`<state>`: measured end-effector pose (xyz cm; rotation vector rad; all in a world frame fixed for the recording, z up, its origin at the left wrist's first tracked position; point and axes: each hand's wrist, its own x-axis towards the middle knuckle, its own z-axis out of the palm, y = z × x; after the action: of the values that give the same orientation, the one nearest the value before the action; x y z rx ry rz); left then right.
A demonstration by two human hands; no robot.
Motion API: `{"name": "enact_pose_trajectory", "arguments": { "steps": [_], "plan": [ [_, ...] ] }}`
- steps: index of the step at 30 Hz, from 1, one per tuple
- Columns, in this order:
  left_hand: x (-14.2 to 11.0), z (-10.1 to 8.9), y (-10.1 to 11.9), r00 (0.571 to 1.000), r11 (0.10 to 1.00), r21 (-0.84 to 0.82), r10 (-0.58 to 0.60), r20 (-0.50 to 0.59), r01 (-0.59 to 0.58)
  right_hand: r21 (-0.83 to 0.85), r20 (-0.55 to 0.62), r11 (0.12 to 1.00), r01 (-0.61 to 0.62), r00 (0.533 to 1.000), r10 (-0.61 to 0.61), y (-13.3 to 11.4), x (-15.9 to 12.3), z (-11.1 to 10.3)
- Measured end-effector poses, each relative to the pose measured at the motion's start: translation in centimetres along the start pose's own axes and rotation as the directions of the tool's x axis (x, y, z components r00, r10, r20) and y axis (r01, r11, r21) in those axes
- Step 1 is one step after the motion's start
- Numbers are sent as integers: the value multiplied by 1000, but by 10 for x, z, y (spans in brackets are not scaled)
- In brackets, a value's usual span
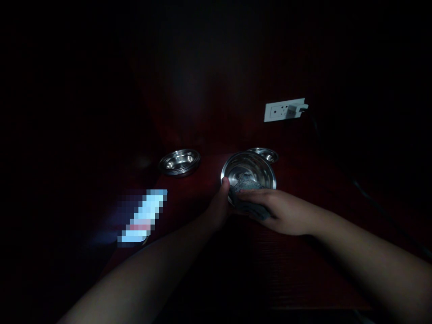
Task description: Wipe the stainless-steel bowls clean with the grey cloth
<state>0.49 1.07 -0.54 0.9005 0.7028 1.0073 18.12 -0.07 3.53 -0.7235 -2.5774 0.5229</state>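
Note:
A shiny metal bowl [266, 173] is tilted toward me above the dark red table. My left hand [219, 204] grips its near left side, thumb over the rim and the other fingers hidden behind. In my right hand [270, 209] is a grey-green cloth [249, 182], bunched under the fingers and pressed against the inside of the bowl. Part of the cloth hangs over the near rim.
Stacked metal bowls [180, 164] stand to the left, and another metal dish [266, 154] lies behind the held bowl. A bright, pixelated screen [145, 218] glows at left. Beyond the table [303, 270], a wall socket [283, 110] holds a plug with a trailing cable. Surroundings are very dark.

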Motion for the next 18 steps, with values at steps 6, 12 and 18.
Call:
{"name": "enact_pose_trajectory", "arguments": {
  "steps": [6, 12, 18],
  "plan": [
    [0, -1, 0, 1000, 1000, 14, 4, -14, -3, 12, 15, 999, -30, 999, 30, -3, 1, -3],
    [0, -4, -2, 1000, 998, 63, 0, 1, 0, -16, 39, 996, -92, 995, 93, -4, 0, -6],
    [2, -6, -2, 1000, 994, 108, 2, -18, 0, -52, 47, 990, -134, 990, 136, -4, 0, -7]
  ]
}}
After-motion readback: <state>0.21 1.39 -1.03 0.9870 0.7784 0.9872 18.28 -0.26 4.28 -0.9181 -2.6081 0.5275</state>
